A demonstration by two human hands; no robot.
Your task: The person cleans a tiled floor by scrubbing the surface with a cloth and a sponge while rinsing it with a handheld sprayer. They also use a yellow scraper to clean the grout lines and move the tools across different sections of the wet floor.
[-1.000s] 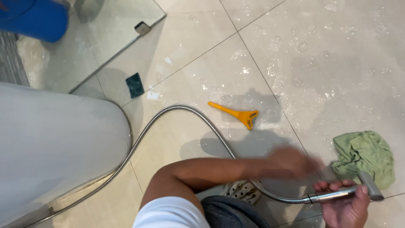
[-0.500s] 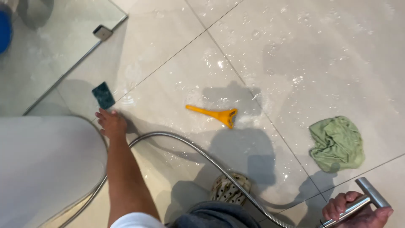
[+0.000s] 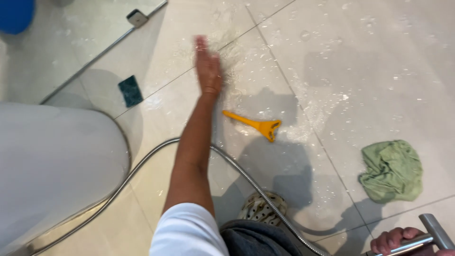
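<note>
Gripping a chrome spray handle, right hand; left hand flat, empty, on wet tile.

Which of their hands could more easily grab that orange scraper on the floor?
Probably the left hand: it is empty, stretched over the wet tiles close to the orange scraper. The right hand grips the metal sprayer.

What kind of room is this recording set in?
Most likely a bathroom: a wet tiled floor, a white toilet bowl, a glass shower panel and a metal spray hose.
</note>
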